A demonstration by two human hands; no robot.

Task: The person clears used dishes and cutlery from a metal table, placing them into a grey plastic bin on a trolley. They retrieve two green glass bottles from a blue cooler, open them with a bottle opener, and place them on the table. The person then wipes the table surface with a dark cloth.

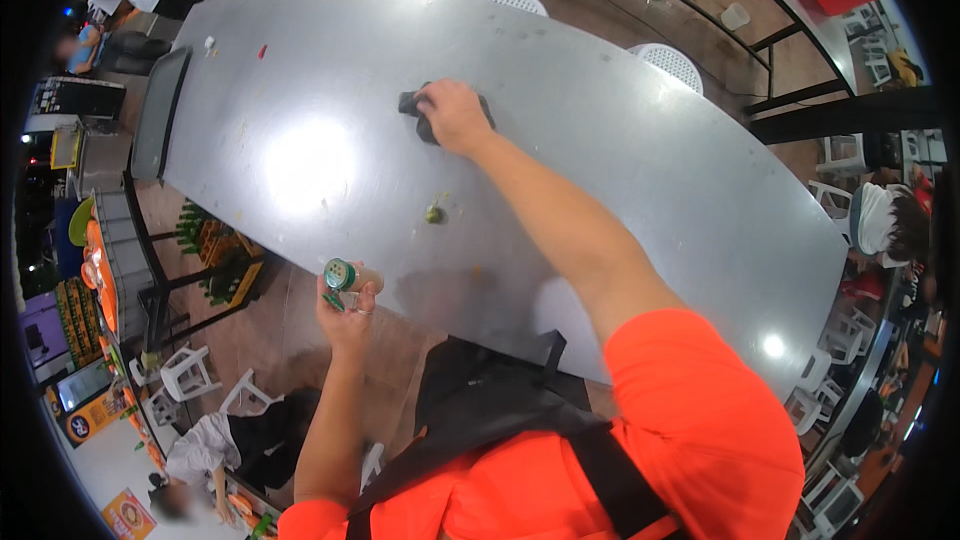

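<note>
My right hand (452,114) presses a dark cloth (426,127) onto the stainless steel table (615,157), toward its far side. Part of the cloth is hidden beneath the palm. In my left hand (345,322) is a shaker jar (364,277) with a green perforated cap and pale contents, tilted over the table's near edge. Its green flip lid hangs open by my fingers. Between the two hands, a small green food scrap (434,214) lies on the metal with yellowish bits around it.
A grey tray (161,116) sits at the table's left end. Near it lie a red scrap (262,52) and a white scrap (209,41). White plastic stools (667,66) stand along the far edge. Bottle crates (225,255) are at lower left. Other people are around.
</note>
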